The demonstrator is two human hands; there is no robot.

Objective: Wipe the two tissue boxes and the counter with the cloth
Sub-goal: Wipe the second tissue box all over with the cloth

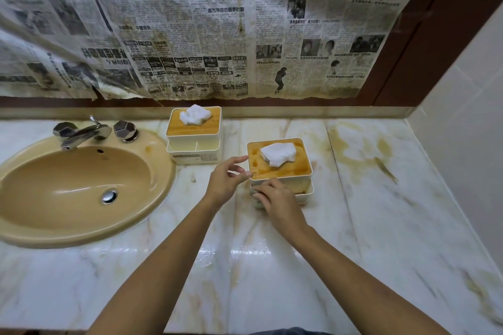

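Left hand (pixel 226 179) holds near tissue box (pixel 291 171); right hand (pixel 279 200) grips cloth (pixel 255 202) against it.

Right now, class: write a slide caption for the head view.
Left hand holds the near tissue box; right hand presses a cloth to its front.

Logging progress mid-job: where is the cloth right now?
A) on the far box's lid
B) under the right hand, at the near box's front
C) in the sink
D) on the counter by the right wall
B: the right hand holds the cloth against the front of the near box.
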